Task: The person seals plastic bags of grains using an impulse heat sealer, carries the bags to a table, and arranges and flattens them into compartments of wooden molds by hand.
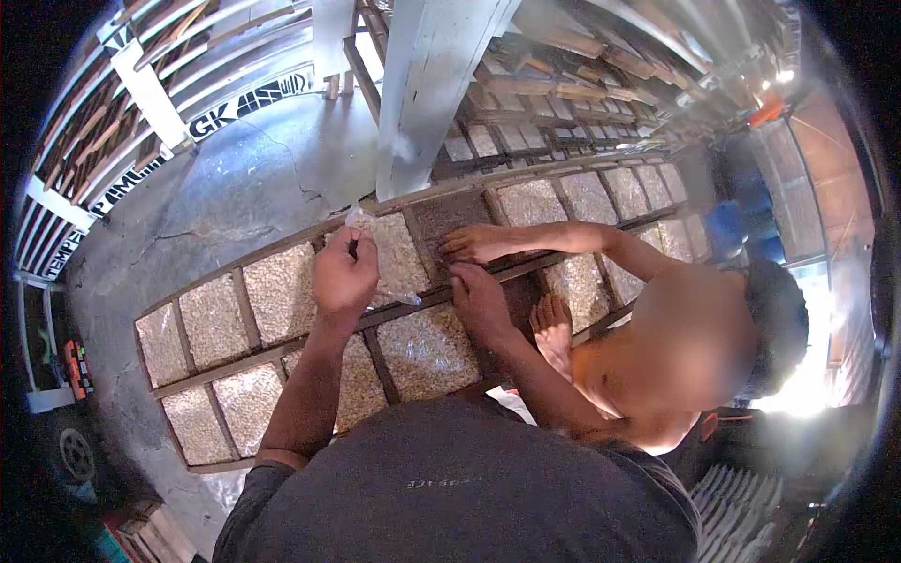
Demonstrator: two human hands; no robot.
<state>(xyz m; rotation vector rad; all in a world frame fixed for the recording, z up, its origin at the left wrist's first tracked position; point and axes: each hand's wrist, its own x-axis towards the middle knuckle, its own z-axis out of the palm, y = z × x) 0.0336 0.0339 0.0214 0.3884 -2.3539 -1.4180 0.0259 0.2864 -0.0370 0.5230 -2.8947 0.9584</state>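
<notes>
My left hand (347,272) is closed in a pinch on the upper edge of a clear plastic bag (392,253) filled with pale beans or grains. This bag lies flat in one section of a long wooden rack (246,308). My right hand (481,305) is at the rack's middle rail, its fingers loosely bent and nothing visible in them. Just beyond its fingertips is a bare dark section (449,218). Another filled bag (427,352) lies in the nearer row, between my forearms.
A co-worker at the right reaches a hand (477,243) into the bare section, close to my right hand; their other hand or foot (552,328) shows below. More filled bags (214,319) line both rows. A pale post (427,103) rises behind the rack from the concrete floor (253,178).
</notes>
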